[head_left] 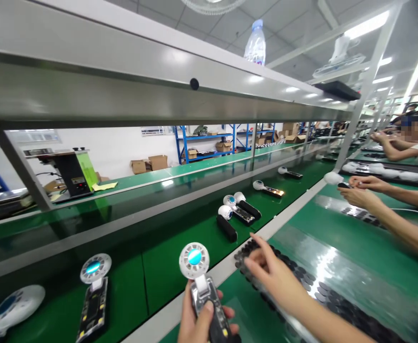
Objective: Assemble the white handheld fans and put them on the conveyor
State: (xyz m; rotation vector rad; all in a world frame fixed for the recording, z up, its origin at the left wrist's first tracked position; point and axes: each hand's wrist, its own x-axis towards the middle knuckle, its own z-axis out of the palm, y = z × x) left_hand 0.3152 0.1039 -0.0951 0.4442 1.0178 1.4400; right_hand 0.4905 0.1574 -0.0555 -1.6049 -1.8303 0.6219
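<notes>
My left hand (199, 317) is wrapped round the handle of a small hand-held fan (198, 276) with a white round head and a blue centre, held upright over the bench edge. My right hand (266, 267) reaches forward, fingers curled down onto a clear sheet of round black pads (301, 278) lying on the green bench. Whether the fingertips grip a pad is hidden.
More fan units lie on the green conveyor (158, 267): one (94, 295) at the left, several (237, 212) farther along. Another person's hands (359, 190) work at the right. A metal shelf (123, 71) with a bottle (255, 44) hangs overhead.
</notes>
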